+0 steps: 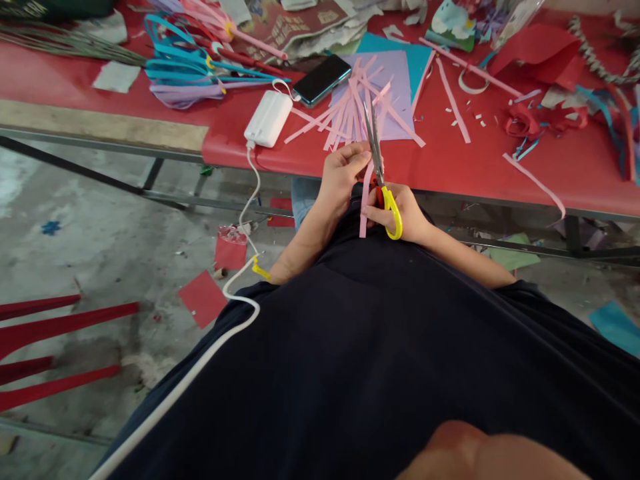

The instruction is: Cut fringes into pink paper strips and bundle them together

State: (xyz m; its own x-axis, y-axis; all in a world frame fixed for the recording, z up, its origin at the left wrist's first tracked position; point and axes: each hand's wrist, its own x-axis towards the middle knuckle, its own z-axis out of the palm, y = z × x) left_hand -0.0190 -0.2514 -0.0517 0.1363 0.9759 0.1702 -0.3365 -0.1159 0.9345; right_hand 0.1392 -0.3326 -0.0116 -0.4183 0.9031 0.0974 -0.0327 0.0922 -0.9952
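My right hand (pixel 405 215) grips yellow-handled scissors (pixel 383 170) whose blades point up and away over the red table's front edge (pixel 450 181). My left hand (pixel 343 172) pinches a pink paper strip (pixel 365 200) that hangs down beside the blades. Just beyond my hands, a pile of cut pink strips (pixel 357 110) lies on a lilac paper sheet (pixel 395 73).
A white power bank (pixel 269 118) and a dark phone (pixel 321 79) lie left of the strips; a white cable (pixel 240 293) runs down over my dark shirt. Paper flowers (pixel 190 63), red paper (pixel 537 47) and scraps cover the table. Red scraps (pixel 203 298) lie on the concrete floor.
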